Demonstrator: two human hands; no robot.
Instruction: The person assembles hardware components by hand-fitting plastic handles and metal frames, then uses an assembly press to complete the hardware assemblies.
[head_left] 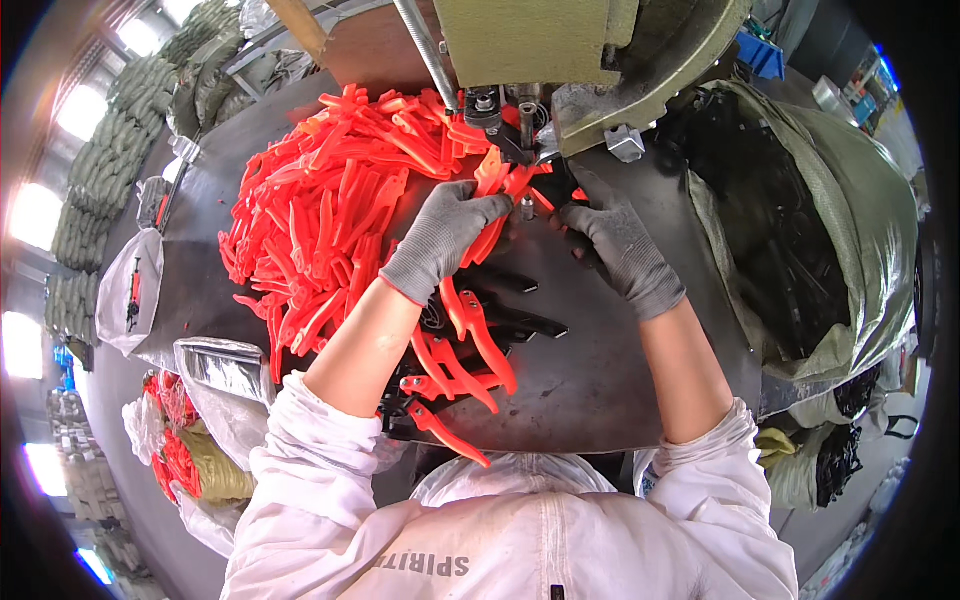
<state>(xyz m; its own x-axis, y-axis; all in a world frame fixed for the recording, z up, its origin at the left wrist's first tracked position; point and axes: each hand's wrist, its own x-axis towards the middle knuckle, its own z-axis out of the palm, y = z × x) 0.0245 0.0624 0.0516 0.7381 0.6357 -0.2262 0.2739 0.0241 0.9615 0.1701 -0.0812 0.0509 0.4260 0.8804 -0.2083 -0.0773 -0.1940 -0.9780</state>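
My left hand [445, 235], in a grey knit glove, is closed round red plastic handles [492, 172] just below the press head. My right hand [622, 245], gloved alike, has its fingers curled at a black part [562, 182] that meets the red pieces; its grip is partly hidden. Between the hands a small metal pin [527, 207] stands on the dark metal table [610, 370]. Nearer to me, red handles joined to black pieces [470, 345] lie in a loose pile. A large heap of red handles [325, 215] spreads left of my left hand.
The olive-green press [530, 45] overhangs the table's far side, with its metal tooling [487, 105] low over the work. On the right, an open woven sack [850, 240] holds black parts [775, 230]. A plastic bag [225, 375] hangs at the left edge.
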